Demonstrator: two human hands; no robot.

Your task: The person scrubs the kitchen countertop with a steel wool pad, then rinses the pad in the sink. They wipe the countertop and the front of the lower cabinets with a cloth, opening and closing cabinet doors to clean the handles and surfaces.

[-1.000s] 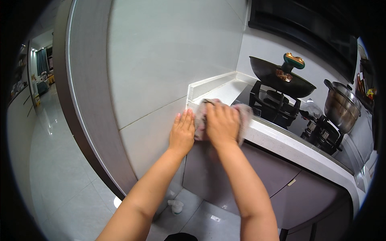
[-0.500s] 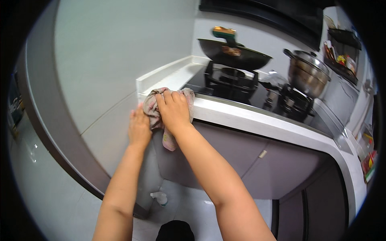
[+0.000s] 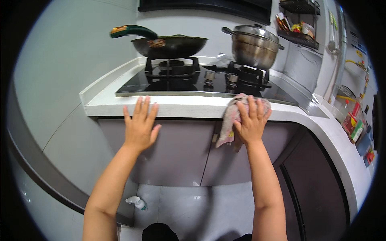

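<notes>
My right hand [image 3: 251, 122] presses a greyish-pink patterned cloth [image 3: 229, 120] against the front edge of the white countertop [image 3: 181, 101], below the right side of the black gas stove [image 3: 132, 83]. Part of the cloth hangs down in front of the grey cabinet doors. Empty, with its fingers spread, my left hand [image 3: 140, 126] is at the counter's front edge toward the left; its fingertips overlap the white edge. Whether they touch it I cannot tell.
A dark wok [image 3: 173, 48] with a green handle sits on the left burner. The right one bears a lidded steel pot [image 3: 255, 48]. A white spray bottle [image 3: 136, 202] stands on the floor. Bottles and packages [image 3: 354, 120] line the far right. A wall rises at left.
The view has swung right. My right hand has carried the cloth rightward along the counter edge from the left corner. My left hand has come away from the wall to the counter's front.
</notes>
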